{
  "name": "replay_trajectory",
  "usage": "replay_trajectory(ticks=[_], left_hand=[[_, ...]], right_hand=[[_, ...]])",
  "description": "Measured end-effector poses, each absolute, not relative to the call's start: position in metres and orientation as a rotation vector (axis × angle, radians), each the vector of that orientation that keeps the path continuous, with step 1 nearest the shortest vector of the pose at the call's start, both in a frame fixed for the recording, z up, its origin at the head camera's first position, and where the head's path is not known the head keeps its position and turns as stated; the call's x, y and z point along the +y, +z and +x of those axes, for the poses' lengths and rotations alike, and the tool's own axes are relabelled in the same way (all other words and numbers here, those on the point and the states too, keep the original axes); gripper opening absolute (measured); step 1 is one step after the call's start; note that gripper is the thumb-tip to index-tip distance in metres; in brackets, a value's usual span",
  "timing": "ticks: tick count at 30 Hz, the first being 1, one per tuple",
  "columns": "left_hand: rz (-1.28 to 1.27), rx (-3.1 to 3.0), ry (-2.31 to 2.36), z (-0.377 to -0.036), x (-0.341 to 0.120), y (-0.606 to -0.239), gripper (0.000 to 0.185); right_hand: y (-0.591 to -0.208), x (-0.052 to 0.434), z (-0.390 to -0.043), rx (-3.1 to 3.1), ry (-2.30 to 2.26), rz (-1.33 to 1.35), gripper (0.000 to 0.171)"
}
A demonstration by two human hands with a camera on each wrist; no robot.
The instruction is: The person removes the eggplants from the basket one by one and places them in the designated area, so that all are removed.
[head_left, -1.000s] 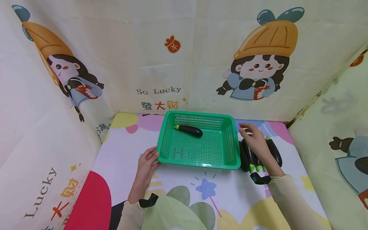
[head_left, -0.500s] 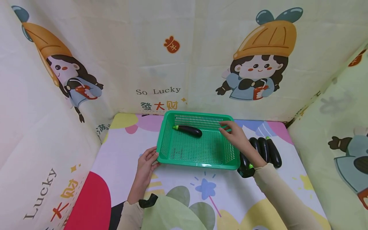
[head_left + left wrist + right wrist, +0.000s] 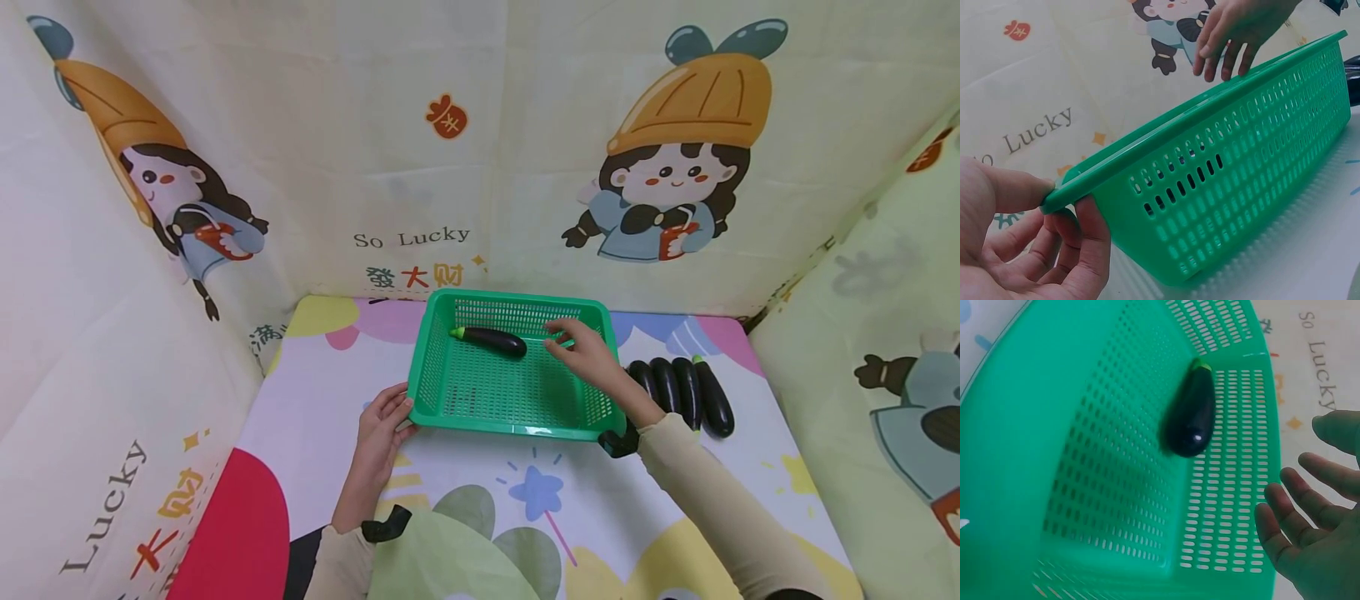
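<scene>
A green plastic basket [image 3: 517,432] with slotted walls stands on the table. One dark eggplant [image 3: 495,341] with a bright green stem end lies inside it, towards the back left. My left hand [image 3: 385,425] pinches the basket's front left corner rim, thumb on top and fingers beneath, as the left wrist view shows. Over the basket's right half hovers my right hand [image 3: 587,357], its fingers relaxed and spread with nothing between them. In the right wrist view that hand [image 3: 1310,519] is apart from the eggplant [image 3: 1194,415].
Right of the basket several more eggplants [image 3: 688,392] lie side by side, partly hidden by the right forearm. A patterned cloth [image 3: 465,500] covers the table. Printed fabric walls [image 3: 517,167] rise at the back and both sides.
My right hand has moved left from above the eggplants beside the basket to over the basket's inside. My left hand keeps its hold on the rim, and the eggplant inside stays put.
</scene>
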State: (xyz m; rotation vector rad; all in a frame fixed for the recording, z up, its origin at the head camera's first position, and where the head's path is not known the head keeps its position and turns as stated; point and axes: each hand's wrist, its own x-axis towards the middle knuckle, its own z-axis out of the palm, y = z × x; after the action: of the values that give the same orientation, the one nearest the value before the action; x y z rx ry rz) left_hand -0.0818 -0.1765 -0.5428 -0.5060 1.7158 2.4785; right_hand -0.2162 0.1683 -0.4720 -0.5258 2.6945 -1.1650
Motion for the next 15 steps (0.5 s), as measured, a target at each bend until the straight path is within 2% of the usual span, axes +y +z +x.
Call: replay_trajectory(ticks=[15], left_hand=[[-0.504, 1.729, 2.476, -0.082, -0.177, -0.542, 0.042]], right_hand=[[-0.49, 0.147, -0.232, 2.609, -1.094, -0.517, 0.047]])
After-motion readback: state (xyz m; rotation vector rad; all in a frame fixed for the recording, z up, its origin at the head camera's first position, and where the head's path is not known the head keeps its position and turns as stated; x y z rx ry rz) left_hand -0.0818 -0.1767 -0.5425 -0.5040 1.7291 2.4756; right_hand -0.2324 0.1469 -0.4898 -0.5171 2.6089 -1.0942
